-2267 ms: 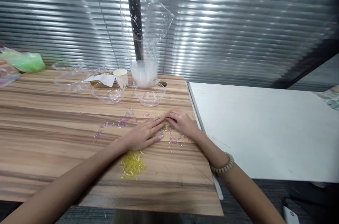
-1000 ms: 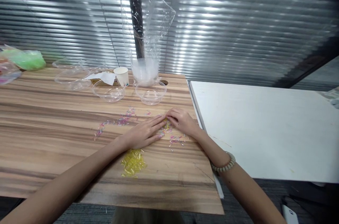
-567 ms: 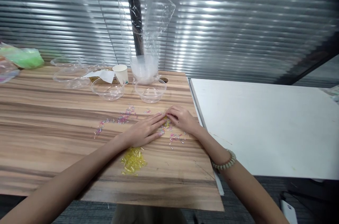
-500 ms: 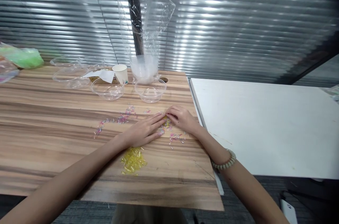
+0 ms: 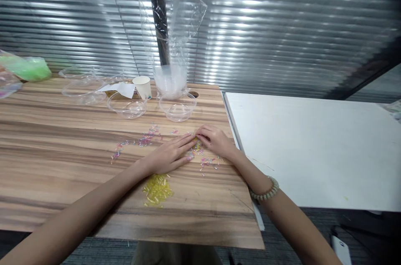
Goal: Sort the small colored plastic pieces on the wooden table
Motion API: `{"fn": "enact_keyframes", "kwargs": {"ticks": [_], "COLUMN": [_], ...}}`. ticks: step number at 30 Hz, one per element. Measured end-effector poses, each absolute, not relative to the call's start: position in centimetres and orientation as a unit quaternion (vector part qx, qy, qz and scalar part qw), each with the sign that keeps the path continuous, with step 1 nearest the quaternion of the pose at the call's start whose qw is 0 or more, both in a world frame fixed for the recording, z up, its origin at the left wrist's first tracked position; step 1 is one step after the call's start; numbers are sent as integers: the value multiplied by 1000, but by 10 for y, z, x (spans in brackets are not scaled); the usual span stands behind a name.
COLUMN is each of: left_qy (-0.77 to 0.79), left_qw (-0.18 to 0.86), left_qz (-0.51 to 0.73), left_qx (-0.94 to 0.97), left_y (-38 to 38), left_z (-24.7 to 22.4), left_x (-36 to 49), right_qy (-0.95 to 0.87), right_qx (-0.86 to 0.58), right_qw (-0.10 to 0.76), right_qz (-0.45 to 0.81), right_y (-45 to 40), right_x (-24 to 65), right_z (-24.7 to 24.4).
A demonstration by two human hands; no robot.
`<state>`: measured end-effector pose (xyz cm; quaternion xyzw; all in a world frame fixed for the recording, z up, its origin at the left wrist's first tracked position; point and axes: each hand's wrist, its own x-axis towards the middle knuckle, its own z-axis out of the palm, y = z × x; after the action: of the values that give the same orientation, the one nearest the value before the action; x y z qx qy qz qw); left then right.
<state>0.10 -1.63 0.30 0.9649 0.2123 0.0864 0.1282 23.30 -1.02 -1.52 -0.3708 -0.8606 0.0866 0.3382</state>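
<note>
Small coloured tube beads (image 5: 147, 140) lie scattered on the wooden table (image 5: 62, 148), pink, blue and clear ones mixed. A separate heap of yellow beads (image 5: 157, 190) sits nearer to me. My left hand (image 5: 171, 155) lies flat on the table with its fingers stretched among the mixed beads. My right hand (image 5: 214, 140) is curled with its fingertips down on a few yellow beads (image 5: 197, 146), right at the left hand's fingertips. Whether the right fingers pinch a bead is hidden.
Two clear plastic bowls (image 5: 178, 106) (image 5: 128, 105) stand behind the beads, with a stack of bowls in a tall plastic sleeve (image 5: 171, 79), a paper cup (image 5: 143, 87) and clear lids (image 5: 84, 88). A green bag (image 5: 28, 69) lies far left. A white table (image 5: 313, 148) adjoins on the right.
Both hands stay at the same spot among the beads, with only slight finger movement. The view has shifted a little downward.
</note>
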Motion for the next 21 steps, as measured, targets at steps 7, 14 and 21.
{"fn": "enact_keyframes", "kwargs": {"ticks": [7,14,21], "left_qy": [223,217,191], "left_qw": [137,134,104], "left_qz": [74,93,154], "left_qx": [962,962,964], "left_y": [-16,-15,-11], "left_z": [2,0,1], "left_x": [0,-1,-1], "right_qy": [-861,-862,-857], "right_qx": [-370,-370,-363], "right_qw": [338,338,362], "right_qz": [87,73,42], "right_y": [-10,-11,-11], "right_x": [233,233,235], "right_z": [-15,-15,-16]}}
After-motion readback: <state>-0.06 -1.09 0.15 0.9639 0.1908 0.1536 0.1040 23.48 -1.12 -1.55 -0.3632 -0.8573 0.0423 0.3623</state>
